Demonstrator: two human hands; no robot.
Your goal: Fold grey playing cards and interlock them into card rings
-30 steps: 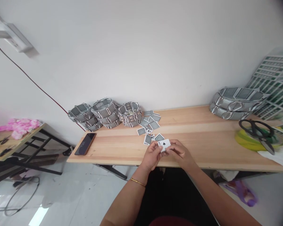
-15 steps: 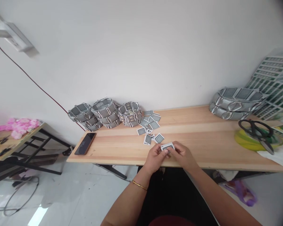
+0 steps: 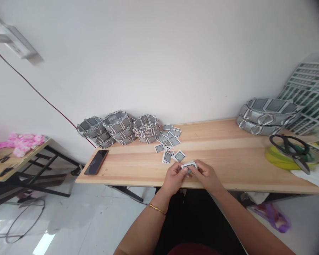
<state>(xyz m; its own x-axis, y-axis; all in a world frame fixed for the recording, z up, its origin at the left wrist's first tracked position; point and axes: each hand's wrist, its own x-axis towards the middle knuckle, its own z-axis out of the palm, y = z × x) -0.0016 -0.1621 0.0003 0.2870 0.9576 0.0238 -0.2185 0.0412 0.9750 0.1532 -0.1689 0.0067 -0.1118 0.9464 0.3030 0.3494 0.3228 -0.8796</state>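
Playing card (image 3: 189,164) held crosswise, low in the frame

The card is just below and right of the frame's centre, over the near edge of the table (image 3: 218,148). Its long axis runs roughly left to right, the right end tipped slightly upward. A white border shows along the top, with grey patterning below; thumbs cover much of the face. The left hand (image 3: 173,178) has a narrow grip on its left end, the right hand (image 3: 207,177) likewise on its right. Loose cards (image 3: 179,156) lie up and left.
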